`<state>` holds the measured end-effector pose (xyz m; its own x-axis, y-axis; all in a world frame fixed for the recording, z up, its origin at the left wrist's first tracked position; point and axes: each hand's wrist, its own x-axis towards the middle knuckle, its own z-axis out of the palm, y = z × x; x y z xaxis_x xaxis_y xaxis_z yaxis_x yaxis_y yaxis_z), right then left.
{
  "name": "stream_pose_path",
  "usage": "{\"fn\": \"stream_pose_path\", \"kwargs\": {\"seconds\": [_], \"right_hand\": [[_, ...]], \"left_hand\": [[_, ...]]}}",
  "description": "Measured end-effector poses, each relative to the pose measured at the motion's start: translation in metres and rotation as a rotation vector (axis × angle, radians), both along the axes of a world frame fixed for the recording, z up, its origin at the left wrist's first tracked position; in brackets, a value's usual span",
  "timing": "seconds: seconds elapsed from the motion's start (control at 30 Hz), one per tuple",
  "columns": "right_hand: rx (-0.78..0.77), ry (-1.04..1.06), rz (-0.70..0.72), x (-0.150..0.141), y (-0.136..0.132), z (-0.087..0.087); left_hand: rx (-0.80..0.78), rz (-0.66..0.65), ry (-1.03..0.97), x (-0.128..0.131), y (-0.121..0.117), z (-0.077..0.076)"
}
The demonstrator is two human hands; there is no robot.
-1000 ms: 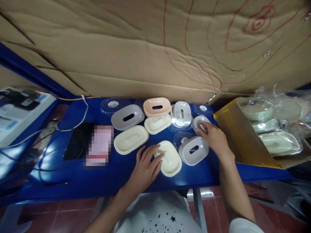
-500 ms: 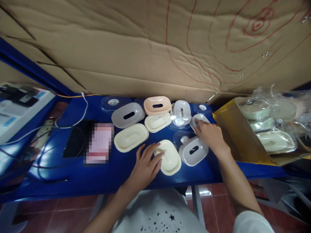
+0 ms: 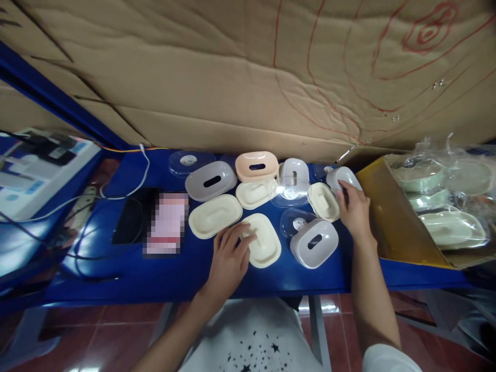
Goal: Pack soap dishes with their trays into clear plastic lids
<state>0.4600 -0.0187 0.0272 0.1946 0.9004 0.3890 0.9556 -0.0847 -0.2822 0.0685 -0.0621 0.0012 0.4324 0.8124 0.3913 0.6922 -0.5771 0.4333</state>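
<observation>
My left hand (image 3: 228, 261) lies flat with fingers spread on the near left edge of a cream oval tray (image 3: 263, 247) on the blue table (image 3: 186, 274). My right hand (image 3: 354, 209) grips a grey oval lid (image 3: 341, 178), tilted and lifted just off the table at the back right. Left of that hand lies a small cream tray (image 3: 324, 201). A grey lid with a slot (image 3: 314, 242) and a clear cover (image 3: 297, 222) sit between my hands.
Further back are a larger grey slotted lid (image 3: 211, 180), a pink lid (image 3: 256, 166), two cream trays (image 3: 215, 215), clear covers (image 3: 290, 191). A cardboard box of bagged parts (image 3: 437, 206) stands right. A phone, cables and a carton (image 3: 39, 165) lie left. Cardboard (image 3: 232, 77) walls the back.
My right hand has taken the grey lid off the small cream tray and moved it right and back. My left hand stays on the cream tray.
</observation>
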Motion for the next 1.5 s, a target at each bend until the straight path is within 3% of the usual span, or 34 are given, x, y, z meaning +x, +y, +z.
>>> {"fn": "stream_pose_path", "kwargs": {"seconds": [0.1, 0.23, 0.37, 0.5, 0.63, 0.77, 0.87, 1.0, 1.1, 1.2, 1.27, 1.37, 1.5], "right_hand": [[-0.041, -0.036, 0.056, 0.001, 0.004, -0.008], [-0.016, -0.030, 0.097, -0.005, -0.005, 0.000], [-0.020, 0.050, 0.301, -0.025, -0.047, 0.009], [-0.154, 0.118, 0.383, -0.055, -0.106, -0.002], [-0.192, 0.197, 0.153, -0.083, -0.147, -0.011], [-0.153, 0.272, -0.107, -0.090, -0.160, -0.014], [-0.089, 0.304, -0.234, -0.074, -0.163, -0.021], [0.059, 0.290, -0.351, -0.038, -0.165, -0.035], [0.281, 0.253, -0.393, -0.029, -0.162, -0.035], [0.477, 0.193, -0.320, -0.050, -0.143, -0.020], [0.397, 0.142, -0.077, -0.074, -0.116, -0.007], [0.072, 0.004, 0.311, -0.109, -0.061, 0.007], [-0.094, -0.155, 0.405, -0.131, -0.003, 0.010]], "left_hand": [[0.013, 0.073, 0.065, 0.000, -0.001, 0.002], [-0.004, 0.120, 0.142, -0.004, -0.010, 0.009], [-0.034, 0.118, 0.186, -0.015, -0.028, 0.016], [-0.065, 0.103, 0.211, -0.024, -0.043, 0.017], [-0.086, 0.074, 0.208, -0.014, -0.047, 0.017], [-0.048, -0.027, 0.208, 0.020, -0.036, 0.021], [0.012, -0.187, 0.283, 0.051, -0.024, 0.021], [0.025, -0.277, 0.360, 0.076, -0.021, 0.017], [0.013, -0.290, 0.351, 0.073, -0.031, 0.015], [0.010, -0.257, 0.321, 0.053, -0.038, 0.014], [0.014, -0.156, 0.304, 0.034, -0.035, 0.012], [0.022, 0.033, 0.287, 0.007, -0.025, 0.005], [0.012, 0.132, 0.243, -0.013, -0.018, -0.005]]}}
